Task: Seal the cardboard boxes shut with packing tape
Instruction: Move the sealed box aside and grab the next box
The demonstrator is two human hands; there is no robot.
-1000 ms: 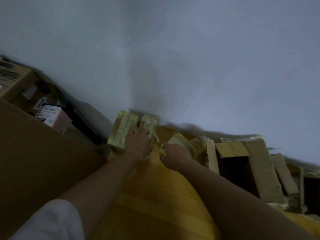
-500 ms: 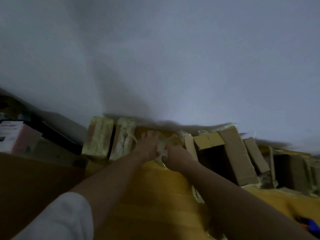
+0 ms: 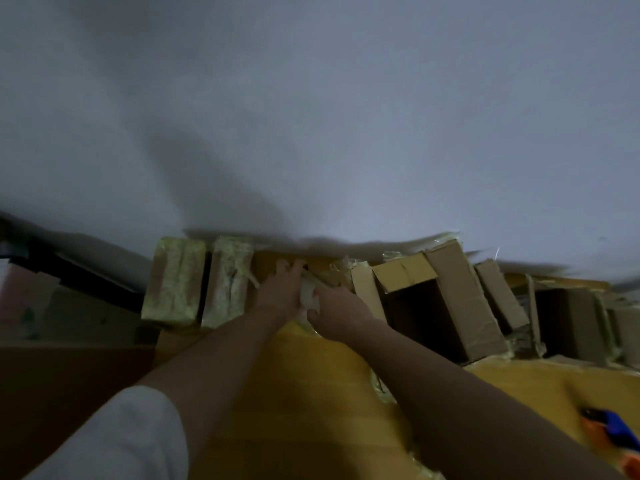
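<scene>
My left hand (image 3: pixel 282 292) lies with straight fingers on the yellow box top (image 3: pixel 294 382), close to its far edge. My right hand (image 3: pixel 337 310) sits right beside it, its fingers curled round a crumpled pale strip of packing tape (image 3: pixel 308 299) between the two hands. Loose tape (image 3: pixel 381 389) trails along the yellow surface under my right forearm. An open cardboard box (image 3: pixel 433 306) with raised flaps stands just right of my hands. The picture is dim and blurred, so the exact grip is hard to see.
Two small boxes wrapped in tape (image 3: pixel 175 282) (image 3: pixel 230 282) stand against the wall left of my hands. Another open box (image 3: pixel 571 320) is further right. A blue and orange object (image 3: pixel 609 431) lies at the lower right. A large brown carton (image 3: pixel 69 375) fills the left.
My view has swung right, bringing more open boxes and the blue and orange object into sight. My hands have shifted from the taped boxes to a spot just right of them, closer together.
</scene>
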